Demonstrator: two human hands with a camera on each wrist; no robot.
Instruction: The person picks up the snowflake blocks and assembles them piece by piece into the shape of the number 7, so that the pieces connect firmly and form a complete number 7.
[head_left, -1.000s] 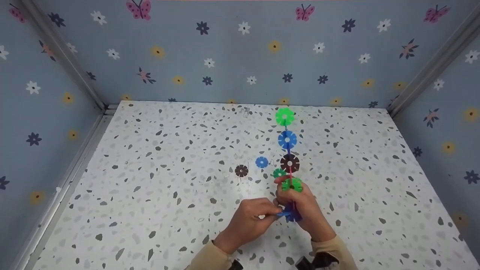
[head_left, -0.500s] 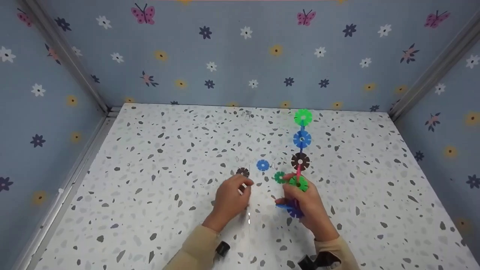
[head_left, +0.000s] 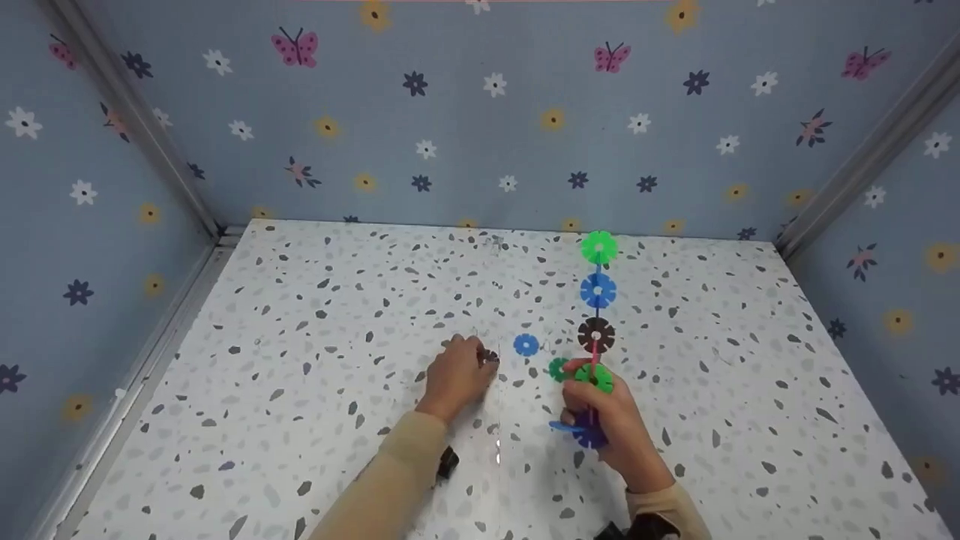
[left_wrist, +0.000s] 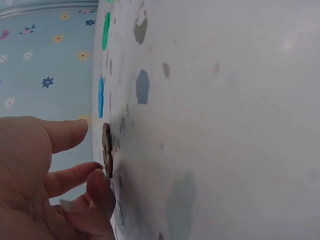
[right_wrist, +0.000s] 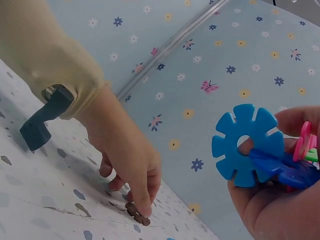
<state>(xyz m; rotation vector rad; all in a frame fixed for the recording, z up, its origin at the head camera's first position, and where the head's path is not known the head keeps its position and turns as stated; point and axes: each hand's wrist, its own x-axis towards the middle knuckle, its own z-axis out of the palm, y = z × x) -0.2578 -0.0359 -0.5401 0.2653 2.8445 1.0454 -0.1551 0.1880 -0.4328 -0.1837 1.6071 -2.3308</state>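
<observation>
My left hand (head_left: 456, 379) is down at a loose brown notched snowflake disc (left_wrist: 107, 150) lying on the table. In the left wrist view its fingertips meet the disc's edge, while the thumb stands a little apart. My right hand (head_left: 626, 420) grips a chain of interlocked snowflake discs near its lower end. Away from me the chain runs through a bright green disc, a pink one, a brown disc (head_left: 584, 335), a blue disc (head_left: 587, 291) and a green end disc (head_left: 599, 236). Below the grip sit a dark blue disc (right_wrist: 287, 170) and a light blue disc (right_wrist: 225, 145).
A loose blue disc (head_left: 518, 345) lies between the hands. Beside the right fingers is a loose dark green disc (head_left: 556, 368). The speckled white table (head_left: 337, 420) is enclosed by flower-patterned panels (head_left: 480, 135) at the back and sides.
My left hand has let go of the light blue disc at the chain's near end and moved left and forward to the loose brown disc. The right hand still holds the chain, shifted slightly right.
</observation>
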